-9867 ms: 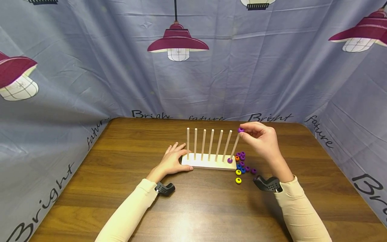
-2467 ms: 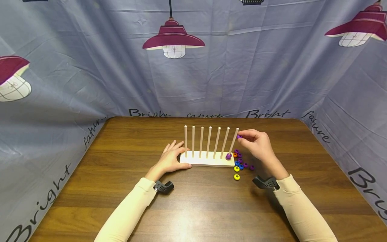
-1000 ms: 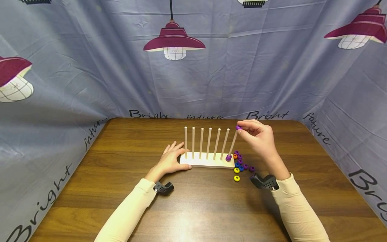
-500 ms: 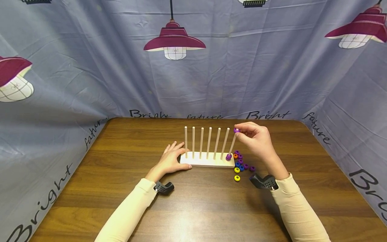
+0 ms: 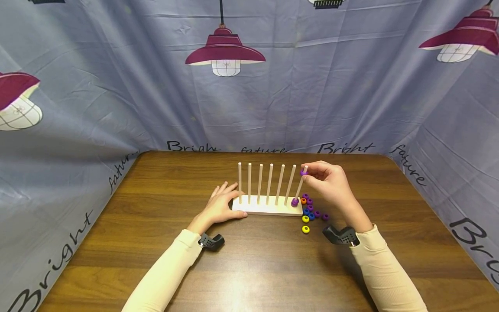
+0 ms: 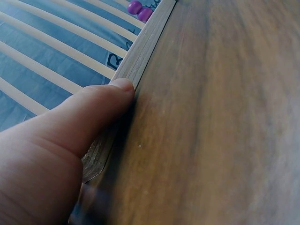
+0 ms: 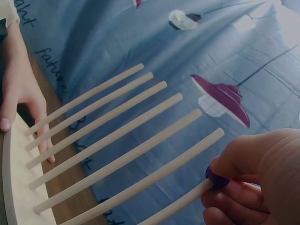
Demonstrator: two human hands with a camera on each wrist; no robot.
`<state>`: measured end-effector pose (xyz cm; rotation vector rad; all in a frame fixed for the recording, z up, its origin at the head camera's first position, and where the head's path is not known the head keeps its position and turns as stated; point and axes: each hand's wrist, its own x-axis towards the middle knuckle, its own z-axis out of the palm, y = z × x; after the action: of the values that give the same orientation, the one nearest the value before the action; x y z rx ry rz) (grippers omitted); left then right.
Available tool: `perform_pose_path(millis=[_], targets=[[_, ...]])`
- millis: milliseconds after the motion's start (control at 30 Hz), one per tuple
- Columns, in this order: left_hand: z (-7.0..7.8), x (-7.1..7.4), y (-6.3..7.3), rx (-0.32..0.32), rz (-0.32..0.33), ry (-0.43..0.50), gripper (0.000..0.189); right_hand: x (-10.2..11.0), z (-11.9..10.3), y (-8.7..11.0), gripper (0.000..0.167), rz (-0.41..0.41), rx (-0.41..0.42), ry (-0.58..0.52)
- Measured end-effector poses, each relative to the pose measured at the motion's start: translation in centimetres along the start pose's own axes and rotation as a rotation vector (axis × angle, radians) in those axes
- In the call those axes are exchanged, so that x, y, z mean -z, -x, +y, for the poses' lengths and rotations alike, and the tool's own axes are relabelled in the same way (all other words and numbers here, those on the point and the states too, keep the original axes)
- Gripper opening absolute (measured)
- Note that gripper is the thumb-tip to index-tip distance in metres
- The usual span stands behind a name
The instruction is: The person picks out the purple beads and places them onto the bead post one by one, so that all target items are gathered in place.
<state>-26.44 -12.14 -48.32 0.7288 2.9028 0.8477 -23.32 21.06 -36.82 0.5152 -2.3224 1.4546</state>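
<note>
My right hand [image 5: 331, 181] pinches a purple bead [image 5: 303, 173] between thumb and index finger. The bead is threaded on the rightmost peg [image 5: 299, 189], just under its tip, which sticks out above. Two purple beads [image 5: 295, 202] are stacked at the foot of that same peg. The wooden peg board [image 5: 269, 209] carries several upright pegs; the others are bare. At its left end my left hand [image 5: 219, 207] grips the board, thumb [image 6: 105, 101] along the front edge and fingers behind. In the right wrist view the held bead [image 7: 216, 178] is partly covered by my fingers.
Loose beads lie by the board's right end: an orange bead [image 5: 303, 201], blue beads [image 5: 311, 216], several purple ones [image 5: 317, 214] and two yellow ones, the nearest yellow bead [image 5: 306, 229] towards me. The brown table [image 5: 249, 260] meets a printed curtain [image 5: 249, 108] behind.
Since a second ago, my right hand has brought the purple bead from the peg's tip slightly down onto it. Earlier, a second bead joined the one at its foot. My left hand stays put.
</note>
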Motion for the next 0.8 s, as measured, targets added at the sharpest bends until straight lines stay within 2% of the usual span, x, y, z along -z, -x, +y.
perform_pose_path(millis=[567, 800], targets=[[0.27, 0.13, -0.03, -0.004, 0.008, -0.008, 0.068, -0.19, 0.53, 0.01, 0.013, -0.020, -0.013, -0.003], [0.20, 0.06, -0.06, 0.009, -0.008, -0.009, 0.068, -0.19, 0.56, -0.08, 0.011, -0.014, -0.026, -0.017]])
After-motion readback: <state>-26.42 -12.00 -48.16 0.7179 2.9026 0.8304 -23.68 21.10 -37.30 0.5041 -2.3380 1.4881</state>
